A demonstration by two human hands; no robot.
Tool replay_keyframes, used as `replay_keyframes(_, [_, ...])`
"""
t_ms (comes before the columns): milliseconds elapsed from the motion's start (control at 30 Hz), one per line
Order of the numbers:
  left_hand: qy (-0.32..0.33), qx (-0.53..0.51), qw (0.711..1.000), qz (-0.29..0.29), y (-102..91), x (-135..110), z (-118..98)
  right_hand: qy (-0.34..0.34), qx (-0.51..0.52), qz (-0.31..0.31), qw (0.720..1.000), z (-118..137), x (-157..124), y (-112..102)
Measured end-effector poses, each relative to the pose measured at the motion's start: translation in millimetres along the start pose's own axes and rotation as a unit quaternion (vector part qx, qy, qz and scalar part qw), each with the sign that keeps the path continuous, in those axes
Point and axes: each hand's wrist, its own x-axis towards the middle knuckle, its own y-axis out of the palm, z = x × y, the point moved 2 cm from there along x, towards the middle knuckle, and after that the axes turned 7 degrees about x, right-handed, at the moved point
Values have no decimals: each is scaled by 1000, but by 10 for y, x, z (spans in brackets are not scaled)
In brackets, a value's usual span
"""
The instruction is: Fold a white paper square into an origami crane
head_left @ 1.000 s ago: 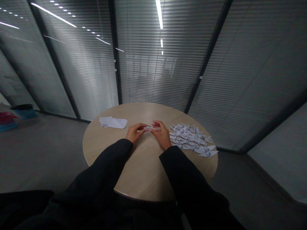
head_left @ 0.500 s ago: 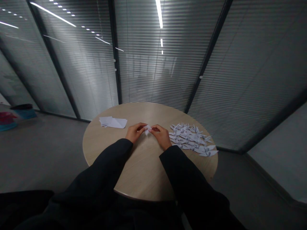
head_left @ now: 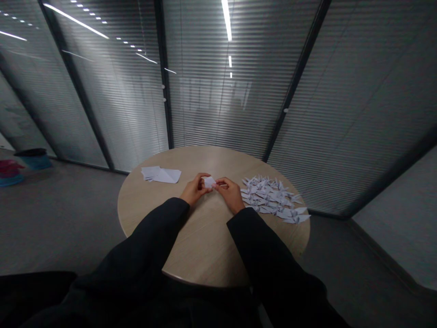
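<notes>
Head view: both hands were out in front of the wearer, above the middle of the tabletop. Left hand had a small folded paper gripped at its left side, thumb at the near edge, fingers curled over the far edge. Right hand pinched the same paper's right corner, thumb against fingers. So the paper sat between the two hands, white face up; exact fold too small to read. Could not tell whether it touched the wood.

Left of the left hand and slightly farther out: loose white paper sheets, overlapping, lying flat. Just right of the right hand: a dense cluster of folded paper cranes, reaching near the tabletop's right edge; count unclear, they overlapped. Dark sleeves covered both arms to the wrist.

Beyond the hands: glass partition with blinds and light reflections. Far left of the hands, on the grey floor: two blue bins, one with a red liner.
</notes>
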Motion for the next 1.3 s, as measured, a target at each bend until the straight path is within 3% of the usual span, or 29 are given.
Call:
replay_keyframes(167, [32, -4, 997, 68, 25, -35, -23, -60, -19, 18, 998, 81, -18, 11])
replay_keyframes(300, [48, 13, 995, 90, 49, -65, -44, -42, -28, 25, 998, 68, -14, 14])
replay_keyframes(667, [89, 100, 991, -12, -54, -4, -61, 3, -1, -44, 999, -102, 56, -43])
replay_keyframes(900, [96, 114, 988, -48, -102, -12, -94, 67, 108, 12, 992, -117, 49, 6])
replay_keyframes(1033, [70, 83, 993, -56, -112, -15, -115, 75, 119, 36, 989, -53, 25, 8])
replay_keyframes(1300, [0, -28, 998, -56, -95, -7, -100, 86, 150, 14, 985, -42, 29, -4])
